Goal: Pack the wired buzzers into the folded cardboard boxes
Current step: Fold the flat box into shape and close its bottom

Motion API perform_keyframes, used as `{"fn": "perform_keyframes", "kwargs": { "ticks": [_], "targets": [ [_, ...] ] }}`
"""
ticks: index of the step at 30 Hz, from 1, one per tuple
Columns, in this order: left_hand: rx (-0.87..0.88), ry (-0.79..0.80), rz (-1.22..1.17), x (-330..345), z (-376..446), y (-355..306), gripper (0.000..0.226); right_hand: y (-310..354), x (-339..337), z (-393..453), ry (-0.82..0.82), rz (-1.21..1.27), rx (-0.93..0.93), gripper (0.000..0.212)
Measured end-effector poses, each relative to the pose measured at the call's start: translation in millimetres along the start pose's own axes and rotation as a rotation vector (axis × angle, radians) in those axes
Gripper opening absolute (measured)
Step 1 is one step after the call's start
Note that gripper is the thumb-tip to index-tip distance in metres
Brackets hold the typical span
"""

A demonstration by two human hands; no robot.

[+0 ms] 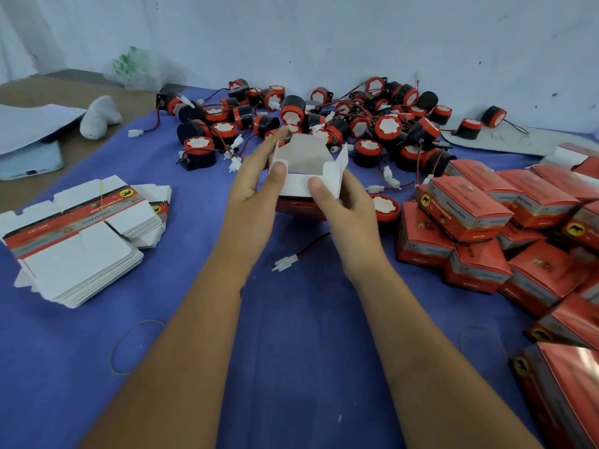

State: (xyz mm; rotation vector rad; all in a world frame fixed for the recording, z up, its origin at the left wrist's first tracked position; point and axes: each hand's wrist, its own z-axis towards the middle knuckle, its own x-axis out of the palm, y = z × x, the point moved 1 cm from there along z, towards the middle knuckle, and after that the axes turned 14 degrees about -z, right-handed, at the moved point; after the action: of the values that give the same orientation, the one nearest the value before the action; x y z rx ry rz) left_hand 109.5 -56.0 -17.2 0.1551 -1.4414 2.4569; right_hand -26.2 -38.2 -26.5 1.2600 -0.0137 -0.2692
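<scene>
Both hands hold one red cardboard box (306, 163) above the blue cloth, its white inner flaps standing open upward. My left hand (259, 186) grips its left side with the thumb on the front flap. My right hand (340, 202) grips the right side, thumb pressing the same flap. A buzzer (384, 209) with a red cap lies just right of my right hand; its red-black wire and white plug (287, 264) trail under my wrist. A heap of black-and-red wired buzzers (324, 124) lies behind the box.
Stacks of flat unfolded boxes (81, 234) lie at the left. Several closed red boxes (486, 228) are piled at the right. Rubber bands (129, 345) lie on the blue cloth (291, 335). A phone (30, 163), papers and a plastic bag sit at the far left.
</scene>
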Motion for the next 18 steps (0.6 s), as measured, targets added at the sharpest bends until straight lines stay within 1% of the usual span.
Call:
{"fn": "perform_keyframes", "kwargs": {
  "ticks": [2,5,7,9,11,12,13,15,16,18],
  "targets": [
    [-0.062,-0.021,-0.097,0,0,1,0.039,-1,7,1,-0.018,0.014,0.053,0.027],
    [-0.164,-0.032,-0.112,2,-2,6,0.037,-2,16,7,-0.02,0.095,0.199,0.019],
    [-0.241,-0.014,-0.158,5,-2,9,0.035,-4,18,11,-0.042,0.139,0.304,0.02],
    [-0.27,-0.024,-0.204,7,-2,9,0.036,-7,17,13,-0.058,0.17,0.354,0.027],
    [-0.269,-0.039,-0.15,10,-3,10,0.027,-9,16,12,-0.046,0.178,0.344,0.036],
    [-0.26,-0.034,-0.118,11,-4,9,0.031,-9,15,10,-0.037,0.192,0.328,0.038],
    [-0.256,-0.028,-0.089,13,-5,9,0.04,-9,14,9,-0.016,0.215,0.307,0.037],
    [-0.277,-0.042,-0.056,13,-5,10,0.05,-8,12,7,0.081,0.317,0.271,0.03],
    [-0.287,-0.052,-0.049,12,-5,11,0.049,-7,11,6,0.139,0.392,0.263,0.028],
    [-0.295,-0.075,-0.055,10,-4,11,0.045,-6,5,6,0.222,0.518,0.257,0.034]
  ]
}}
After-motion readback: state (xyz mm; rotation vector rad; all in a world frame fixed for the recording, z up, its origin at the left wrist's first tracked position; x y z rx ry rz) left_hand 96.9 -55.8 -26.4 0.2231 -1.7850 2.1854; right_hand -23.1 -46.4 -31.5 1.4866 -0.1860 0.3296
